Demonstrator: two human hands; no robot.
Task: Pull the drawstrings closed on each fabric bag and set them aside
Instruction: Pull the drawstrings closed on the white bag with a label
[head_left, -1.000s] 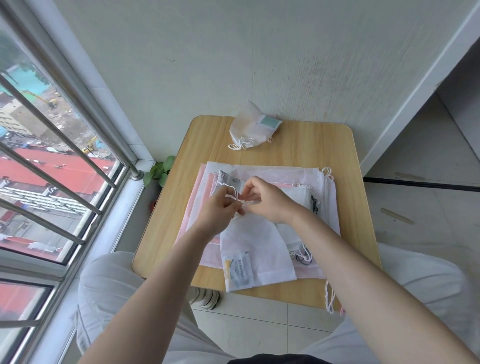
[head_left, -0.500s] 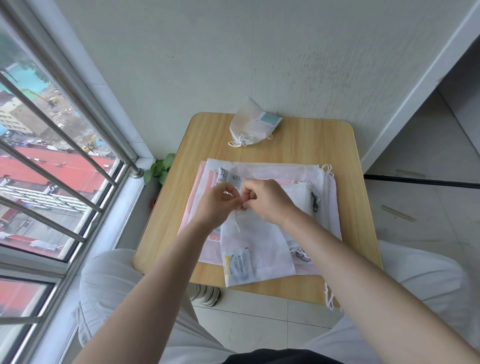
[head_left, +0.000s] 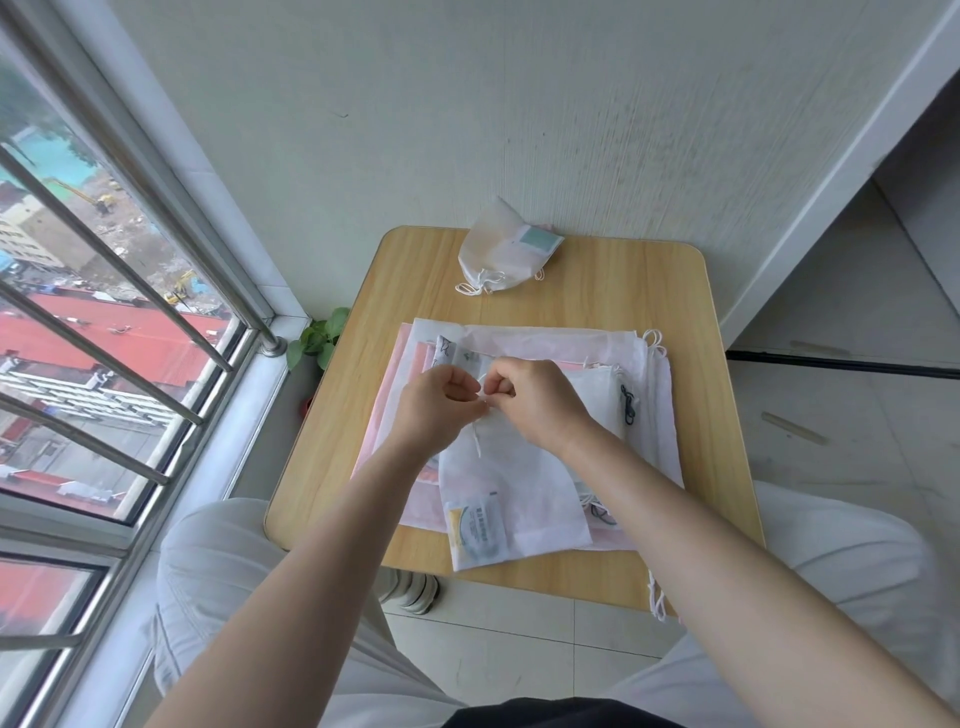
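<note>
Room: a narrow corner with a pale wall ahead of the hands and a barred window (head_left: 104, 312) far to the left of them.
Counter: a small wooden counter (head_left: 597, 291) lies under both hands.
Top bag: a white fabric bag (head_left: 519, 493) lies flat on the pile, and its mouth is directly under the hands.
Left hand: the left hand (head_left: 436, 405) has curled fingers that pinch the white drawstring (head_left: 475, 441) at the mouth of the bag.
Right hand: the right hand (head_left: 540, 400) is also curled, and it seems to pinch the same cord just beside the left one.
Pile: more pink and white bags (head_left: 649, 447) lie flat below the hands, still open.
Finished bag: one cinched bag (head_left: 498, 254) rests beyond the hands, near the wall.
Handling: the bag looks light, thin and soft, so I think it will slide if only the cord is pulled. It is better to hold the hem while drawing the cord.
Hidden: the fingertips cover the mouth, so I cannot tell how much it is gathered. The print on the label (head_left: 478, 530) is too small to read.
</note>
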